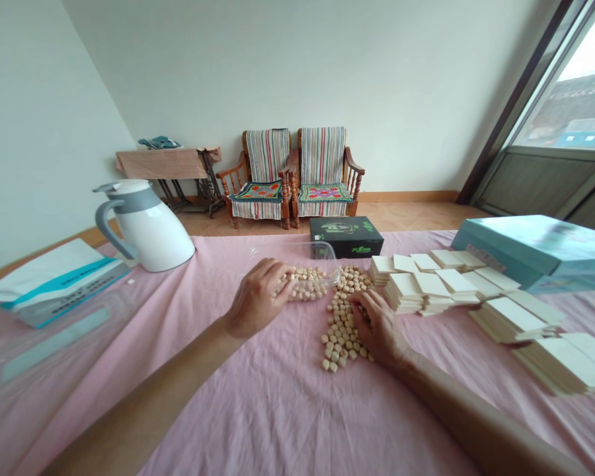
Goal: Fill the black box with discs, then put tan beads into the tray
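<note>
Dozens of small beige pellets [344, 317] lie heaped mid-tabletop on the pink cloth [277, 396]. Her left hand [256, 297] curls loosely over those spilling from a tipped clear container [310, 264], while the right hand [377, 327] rests flat, fingers together, against the pile's right edge, near stacked cream cards [426, 287].

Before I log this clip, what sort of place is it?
Probably a room in a home used for handwork: two wooden armchairs against the wall, a white thermos jug on the pink tablecloth, and both hands among small beige pieces.
</note>
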`<act>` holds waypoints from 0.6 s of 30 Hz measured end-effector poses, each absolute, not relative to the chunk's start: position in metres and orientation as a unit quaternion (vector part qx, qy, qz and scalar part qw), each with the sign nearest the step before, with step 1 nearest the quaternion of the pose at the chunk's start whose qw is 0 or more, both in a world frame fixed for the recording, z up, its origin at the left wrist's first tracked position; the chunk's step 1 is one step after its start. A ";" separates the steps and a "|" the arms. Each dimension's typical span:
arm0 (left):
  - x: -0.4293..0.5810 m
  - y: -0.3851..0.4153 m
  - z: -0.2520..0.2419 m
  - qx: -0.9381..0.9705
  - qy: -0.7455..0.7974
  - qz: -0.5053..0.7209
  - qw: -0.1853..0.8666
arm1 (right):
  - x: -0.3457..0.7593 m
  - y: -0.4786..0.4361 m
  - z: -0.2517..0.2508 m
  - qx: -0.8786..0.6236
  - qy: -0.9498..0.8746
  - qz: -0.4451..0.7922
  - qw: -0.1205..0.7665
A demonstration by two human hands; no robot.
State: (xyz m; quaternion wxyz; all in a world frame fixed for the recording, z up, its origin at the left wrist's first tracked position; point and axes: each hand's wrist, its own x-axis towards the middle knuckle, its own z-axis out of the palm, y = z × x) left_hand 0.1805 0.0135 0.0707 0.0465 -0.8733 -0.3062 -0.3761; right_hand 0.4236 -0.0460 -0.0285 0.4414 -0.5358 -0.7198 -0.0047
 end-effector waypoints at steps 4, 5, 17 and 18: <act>0.179 0.016 0.070 -0.873 -0.297 -0.382 0.058 | 0.424 -0.046 -0.029 -0.535 -0.719 -0.005 0.443; 0.182 0.012 0.066 -0.890 -0.278 -0.359 0.037 | 0.424 -0.046 -0.029 -0.535 -0.719 -0.007 0.444; 0.212 -0.026 0.005 -0.933 -0.247 -0.193 -0.175 | 0.425 -0.045 -0.031 -0.532 -0.722 -0.013 0.442; 0.212 -0.026 0.004 -0.934 -0.244 -0.197 -0.172 | 0.425 -0.045 -0.031 -0.532 -0.722 -0.014 0.442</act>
